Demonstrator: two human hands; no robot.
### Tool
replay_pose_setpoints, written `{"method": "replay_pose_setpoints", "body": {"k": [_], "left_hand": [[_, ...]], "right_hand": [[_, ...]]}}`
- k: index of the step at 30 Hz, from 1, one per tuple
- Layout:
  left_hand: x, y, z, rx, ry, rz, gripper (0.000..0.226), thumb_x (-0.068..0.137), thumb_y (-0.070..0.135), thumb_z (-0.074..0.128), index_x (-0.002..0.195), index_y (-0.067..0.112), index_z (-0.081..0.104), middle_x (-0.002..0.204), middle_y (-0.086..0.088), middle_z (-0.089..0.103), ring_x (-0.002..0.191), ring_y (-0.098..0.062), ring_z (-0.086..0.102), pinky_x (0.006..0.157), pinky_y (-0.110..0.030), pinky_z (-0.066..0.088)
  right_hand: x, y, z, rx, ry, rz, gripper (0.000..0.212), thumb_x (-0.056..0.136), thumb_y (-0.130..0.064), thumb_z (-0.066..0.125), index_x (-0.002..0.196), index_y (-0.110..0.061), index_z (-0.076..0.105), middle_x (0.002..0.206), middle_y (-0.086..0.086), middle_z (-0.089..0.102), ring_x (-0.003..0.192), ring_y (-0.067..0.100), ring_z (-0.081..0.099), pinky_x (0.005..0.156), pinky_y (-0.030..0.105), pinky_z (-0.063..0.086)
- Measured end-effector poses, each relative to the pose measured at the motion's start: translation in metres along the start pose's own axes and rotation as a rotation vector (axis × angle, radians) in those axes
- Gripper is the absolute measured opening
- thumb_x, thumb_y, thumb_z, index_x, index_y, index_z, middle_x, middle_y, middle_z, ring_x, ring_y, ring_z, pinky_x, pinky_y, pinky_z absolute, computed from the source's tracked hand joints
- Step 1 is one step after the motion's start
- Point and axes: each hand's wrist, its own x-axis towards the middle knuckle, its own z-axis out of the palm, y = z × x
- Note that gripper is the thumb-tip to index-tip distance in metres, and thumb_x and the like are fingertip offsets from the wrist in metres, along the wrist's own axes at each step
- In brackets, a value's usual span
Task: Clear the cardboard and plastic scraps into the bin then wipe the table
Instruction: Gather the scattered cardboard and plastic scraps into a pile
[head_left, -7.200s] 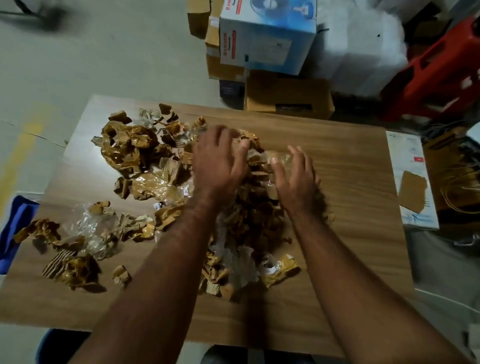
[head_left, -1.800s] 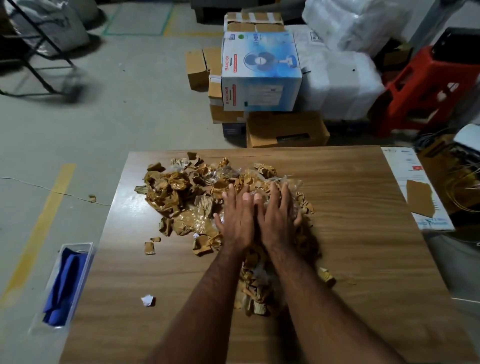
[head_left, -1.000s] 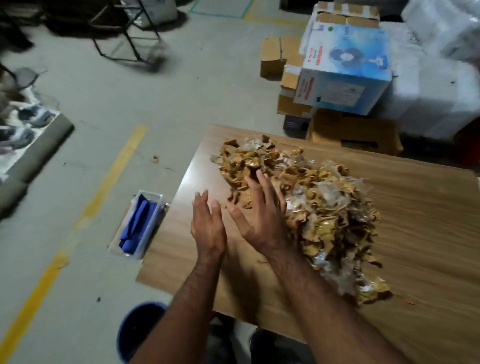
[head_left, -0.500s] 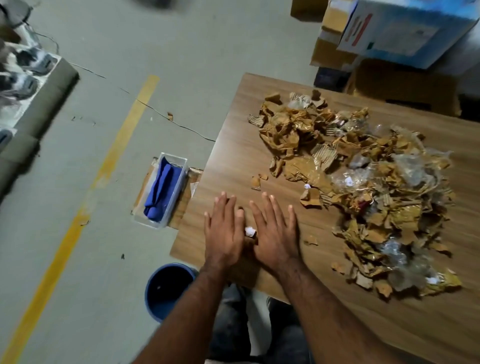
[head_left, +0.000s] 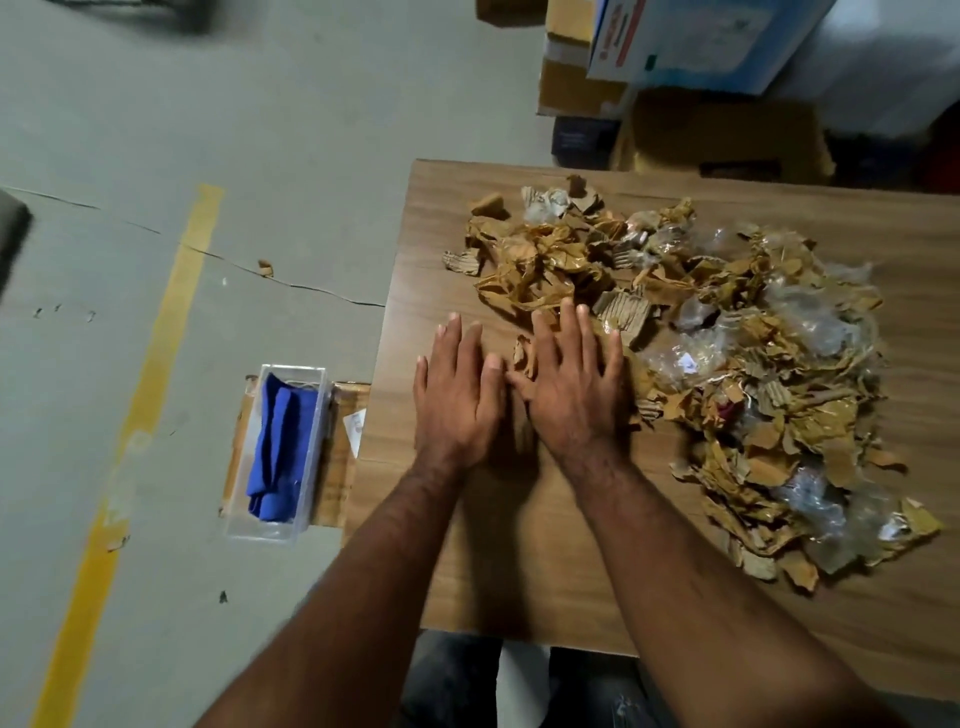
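Fingers (head_left: 569, 332) flat — scraps (head_left: 727, 364) maybe diagonal

Wooden tabletop (head_left: 519, 561): a heap of torn cardboard and clear plastic scraps (head_left: 727, 374) is spread across its middle and right. Left hand (head_left: 460, 395) and right hand (head_left: 574, 387) are laid flat side by side, fingers (head_left: 583, 327) straight, at the heap's left edge. On the floor (head_left: 182, 130) beside the tabletop, a clear container (head_left: 283, 452) is seen with a blue cloth (head_left: 275, 447) inside.

Blue-white box (head_left: 696, 41) cut by top edge; table (head_left: 519, 571) right side cropped; print unreadable.
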Motion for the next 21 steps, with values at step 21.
{"method": "replay_pose_setpoints", "body": {"k": [21], "left_hand": [[0.158,0.027,0.026,-0.299,-0.028,-0.010,0.070,0.101,0.061,0.009,0.161,0.035,0.034,0.169,0.003,0.031,0.160,-0.022,0.013,0.126,-0.063,-0.007]], "right_hand": [[0.130,-0.008,-0.013,0.651,0.177,0.329,0.077,0.090,-0.071,0.043,0.159,-0.036,0.038,0.172,0.012,0.016,0.155,0.036,0.023,0.119,0.055,0.030]]}}
